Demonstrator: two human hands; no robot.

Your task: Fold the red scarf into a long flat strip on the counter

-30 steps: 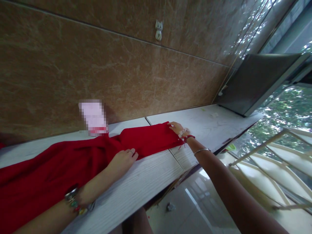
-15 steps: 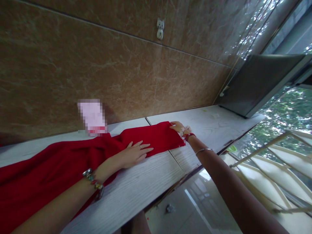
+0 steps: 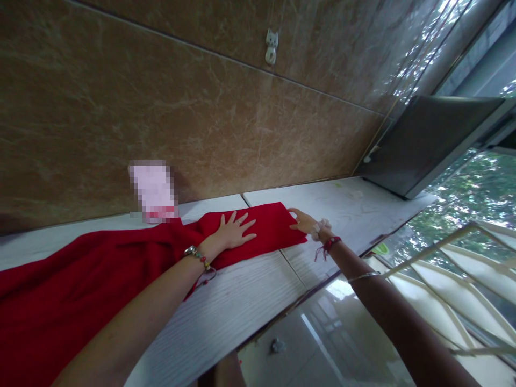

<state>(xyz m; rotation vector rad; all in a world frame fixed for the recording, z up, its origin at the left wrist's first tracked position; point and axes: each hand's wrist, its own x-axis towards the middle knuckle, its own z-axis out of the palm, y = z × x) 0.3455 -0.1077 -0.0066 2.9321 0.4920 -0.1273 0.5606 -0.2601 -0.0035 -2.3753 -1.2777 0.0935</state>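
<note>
A long red cloth [image 3: 266, 228] lies on a white wood-grain counter [image 3: 242, 290]. Its right part is flat with a straight end, while the left part is wider and loosely wrinkled. My left hand [image 3: 234, 232] rests palm down on the flat part, fingers spread. At the cloth's right end is my right hand [image 3: 304, 221], its thumb and forefinger apart in a curve with counter showing between them. The thumb side touches or nearly touches the cloth's edge; I cannot tell which.
A blurred pink item [image 3: 155, 191] stands against the brown marbled wall [image 3: 201, 123] behind the cloth. A cat-shaped hook [image 3: 271, 47] is on the wall. A dark panel-like appliance [image 3: 427, 145] stands at the counter's far right end. Beyond the front edge are a white rack [image 3: 435, 290] and shiny floor [image 3: 314, 344].
My left hand has slid up and right along the cloth, its fingers spreading wider. My right hand has shifted slightly right and down, off the cloth's far corner.
</note>
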